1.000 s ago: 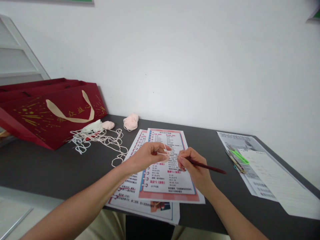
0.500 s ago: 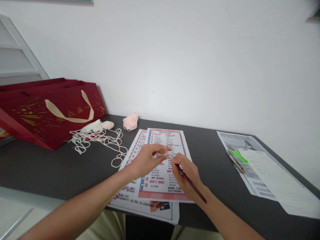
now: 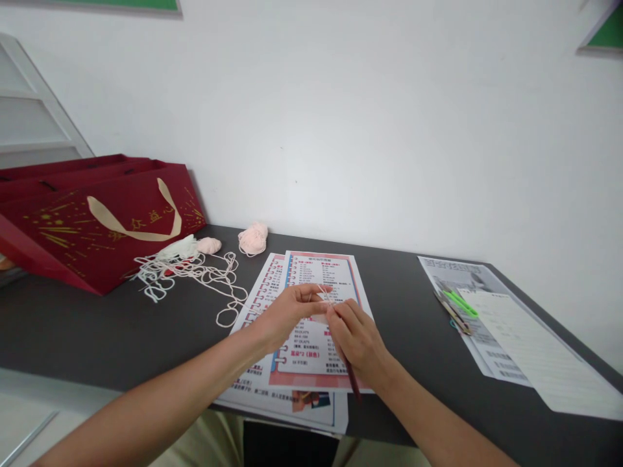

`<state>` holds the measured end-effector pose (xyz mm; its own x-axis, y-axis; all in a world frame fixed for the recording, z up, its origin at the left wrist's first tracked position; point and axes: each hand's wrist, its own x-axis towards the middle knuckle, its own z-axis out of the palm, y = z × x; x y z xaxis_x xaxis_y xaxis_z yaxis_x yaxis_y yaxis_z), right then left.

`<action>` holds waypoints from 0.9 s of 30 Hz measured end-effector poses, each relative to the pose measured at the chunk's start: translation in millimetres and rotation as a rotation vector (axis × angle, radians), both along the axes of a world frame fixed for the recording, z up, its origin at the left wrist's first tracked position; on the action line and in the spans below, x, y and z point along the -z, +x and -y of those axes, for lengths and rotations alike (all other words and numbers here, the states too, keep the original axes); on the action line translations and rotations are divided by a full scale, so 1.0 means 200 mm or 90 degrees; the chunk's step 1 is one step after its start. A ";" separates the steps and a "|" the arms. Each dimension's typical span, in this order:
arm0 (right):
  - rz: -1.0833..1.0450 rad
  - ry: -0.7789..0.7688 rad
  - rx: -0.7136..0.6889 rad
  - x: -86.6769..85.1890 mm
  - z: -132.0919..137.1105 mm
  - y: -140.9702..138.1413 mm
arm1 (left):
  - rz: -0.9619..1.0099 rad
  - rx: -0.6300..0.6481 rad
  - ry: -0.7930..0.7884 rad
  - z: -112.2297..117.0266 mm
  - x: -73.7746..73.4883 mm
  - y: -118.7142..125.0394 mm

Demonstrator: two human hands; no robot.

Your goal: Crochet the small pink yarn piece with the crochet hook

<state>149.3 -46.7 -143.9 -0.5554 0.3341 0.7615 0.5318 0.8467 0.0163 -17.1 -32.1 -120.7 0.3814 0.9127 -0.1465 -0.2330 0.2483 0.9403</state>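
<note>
Above the printed sheets, my left hand (image 3: 286,316) pinches pale yarn (image 3: 323,293), with strands drawn up over the fingers. A small pale piece of yarn work seems to sit between the fingers, mostly hidden. My right hand (image 3: 359,338) is closed round a dark red-brown crochet hook (image 3: 352,379). The handle slants down below the palm, while the tip meets the yarn at my left fingertips. Both hands are close together, almost touching. Loose white yarn (image 3: 214,275) trails over the table from the left towards my left forearm.
Printed pattern sheets (image 3: 318,383) lie under my hands on the dark table (image 3: 399,318). A red gift bag (image 3: 97,227) stands left. Yarn balls, one pale pink (image 3: 253,239), sit near the wall. To the right are papers (image 3: 540,350), green-handled snips (image 3: 461,303) and a metal tool (image 3: 450,311).
My right hand has turned, so the hook's handle points more steeply down. The right fingers have moved slightly left, closer to my left hand. The yarn strands stand out more. The view has shifted slightly.
</note>
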 end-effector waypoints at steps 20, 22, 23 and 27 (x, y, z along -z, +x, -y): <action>-0.321 -0.526 -0.062 -0.07 0.00 0.06 | -0.144 0.003 0.164 -0.06 0.00 -0.08; -0.278 -0.480 -0.080 -0.07 0.01 0.07 | -0.139 0.001 0.159 -0.06 0.00 -0.09; -0.282 -0.489 -0.084 -0.06 0.01 0.08 | -0.138 0.002 0.159 -0.06 0.00 -0.09; -0.416 -0.614 -0.110 -0.04 -0.02 0.09 | -0.136 0.011 0.139 -0.06 -0.02 -0.09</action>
<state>166.3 -42.6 -136.4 -0.2471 0.8861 0.3921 0.0790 0.4217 -0.9033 -35.5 -20.8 -116.2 0.3785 0.9252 -0.0256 -0.0216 0.0365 0.9991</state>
